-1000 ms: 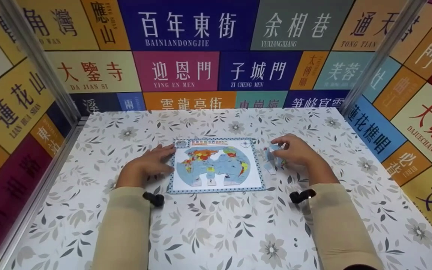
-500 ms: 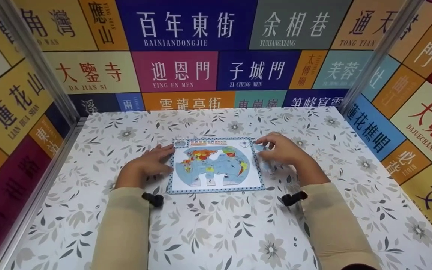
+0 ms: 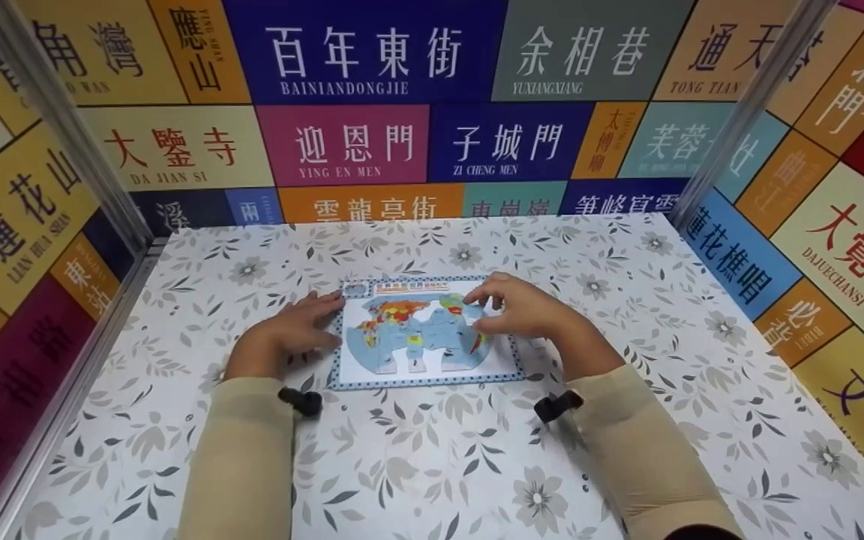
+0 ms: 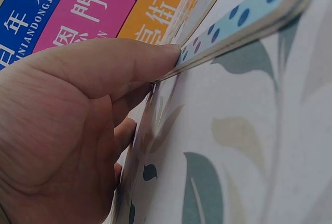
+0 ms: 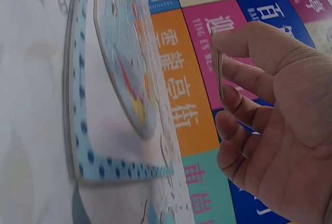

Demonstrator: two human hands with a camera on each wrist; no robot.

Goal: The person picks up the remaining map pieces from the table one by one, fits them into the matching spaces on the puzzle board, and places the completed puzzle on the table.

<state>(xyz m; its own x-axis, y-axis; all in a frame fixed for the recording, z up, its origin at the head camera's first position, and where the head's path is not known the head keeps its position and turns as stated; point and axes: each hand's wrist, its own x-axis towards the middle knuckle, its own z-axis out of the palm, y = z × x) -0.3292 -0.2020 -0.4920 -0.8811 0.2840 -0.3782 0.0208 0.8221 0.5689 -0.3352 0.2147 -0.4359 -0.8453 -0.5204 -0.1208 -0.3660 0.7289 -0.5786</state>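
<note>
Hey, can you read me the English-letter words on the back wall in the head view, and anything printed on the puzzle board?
"O WAN", start apparently hidden: yellow sign
"BAINIANDONGJIE": top blue sign
"YUXIANGXIANG": grey sign
"TONG TIAN": tan sign
"DA JIAN SI": cream sign
"YING EN MEN": pink sign
"ZI CHENG MEN": middle blue sign
Pale teal sign, narrow orange signs, small blue sign: too blurred to read surely.
Board: print too small to read.

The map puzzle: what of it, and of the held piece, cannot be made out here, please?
- Piece, right wrist view: seen edge-on, so its printed face is hidden.
- Map, head view: the right hand covers part of its right side.
- Title, head view: too small to read fully.
- Board, left wrist view: cut off by the top edge.
</note>
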